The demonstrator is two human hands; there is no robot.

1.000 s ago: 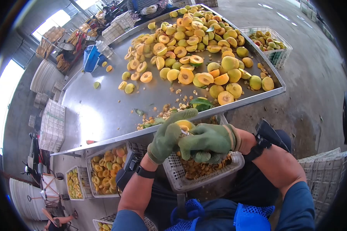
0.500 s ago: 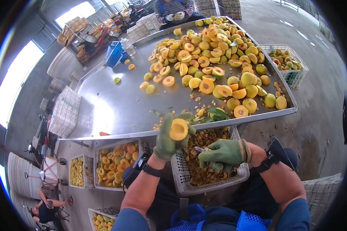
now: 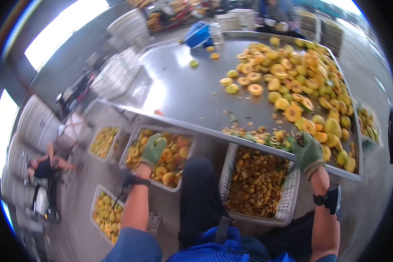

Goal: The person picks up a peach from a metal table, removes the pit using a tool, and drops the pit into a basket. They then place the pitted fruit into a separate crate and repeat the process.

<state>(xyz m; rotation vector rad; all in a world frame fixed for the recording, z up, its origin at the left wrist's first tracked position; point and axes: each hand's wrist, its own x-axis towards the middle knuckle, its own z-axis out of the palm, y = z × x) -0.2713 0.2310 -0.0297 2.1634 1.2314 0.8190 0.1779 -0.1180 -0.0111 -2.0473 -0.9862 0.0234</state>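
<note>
My left hand [image 3: 153,150], in a green glove, is over a crate [image 3: 177,188] of yellow fruit halves; its fingers curl round a pale green-yellow fruit half [image 3: 161,142], partly hidden and blurred. At the table's near edge, my gloved right hand [image 3: 307,150] is closed on a small metal tool [image 3: 299,139], of which only a dark, blurred bit shows. It is beside the near end of the fruit pile [image 3: 292,112]. Between my hands, below the edge, stands a crate [image 3: 288,209] of brown pits and scraps.
The metal table [image 3: 179,98] has a raised rim. On its far side are a blue container [image 3: 198,35] and a clear bottle [image 3: 216,34]. A person [image 3: 276,19] sits beyond it, another person [image 3: 46,167] sits far left. More fruit crates [image 3: 104,142] stand at left and right.
My left hand has moved left from above the scraps crate to the fruit crate. My right hand has moved up and right to the pile. The view has turned and shifted left.
</note>
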